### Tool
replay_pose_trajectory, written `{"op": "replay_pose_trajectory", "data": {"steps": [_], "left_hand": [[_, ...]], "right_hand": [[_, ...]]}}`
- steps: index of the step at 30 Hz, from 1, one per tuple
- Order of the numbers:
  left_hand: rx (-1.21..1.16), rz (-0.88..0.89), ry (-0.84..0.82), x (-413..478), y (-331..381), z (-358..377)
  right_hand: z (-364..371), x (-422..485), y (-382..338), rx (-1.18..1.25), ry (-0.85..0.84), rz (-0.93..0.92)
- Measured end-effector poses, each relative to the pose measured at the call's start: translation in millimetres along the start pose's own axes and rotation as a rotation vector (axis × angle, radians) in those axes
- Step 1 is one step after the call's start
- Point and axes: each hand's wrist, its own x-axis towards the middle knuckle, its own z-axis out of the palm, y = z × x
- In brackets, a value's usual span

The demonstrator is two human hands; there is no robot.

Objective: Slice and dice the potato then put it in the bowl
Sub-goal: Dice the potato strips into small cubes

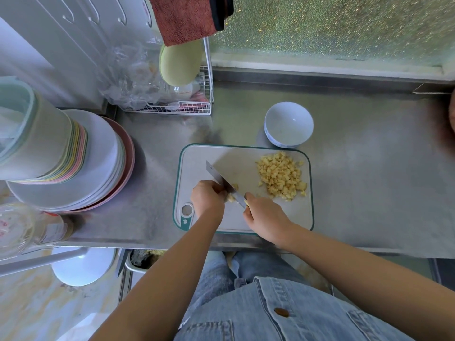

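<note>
Steel counter point(369, 180), frosted green window point(332, 28), stacked plates point(103, 156), wire rack point(172, 108), daylight

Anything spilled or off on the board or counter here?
Nothing stands out. Diced potato sits heaped on the cutting board, none on the counter; the bowl stands upright and empty, knife on the last piece.
</note>
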Motion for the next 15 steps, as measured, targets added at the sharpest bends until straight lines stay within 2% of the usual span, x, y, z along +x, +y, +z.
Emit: {"op": "replay_pose_trajectory", "data": {"steps": [5, 10, 15], "left_hand": [[0.007, 0.018, -0.005, 1, 0, 0], [0.040, 0.093, -0.021, 1, -5, -4], [0.162, 0.303, -0.029, 9, -12, -14]], "right_hand": [[4, 4, 1, 0.024, 0.054, 0.013], [-8, 9, 6, 0.231, 0.161, 0.012], [-29, 5, 29, 0.396, 0.250, 0.076]]}}
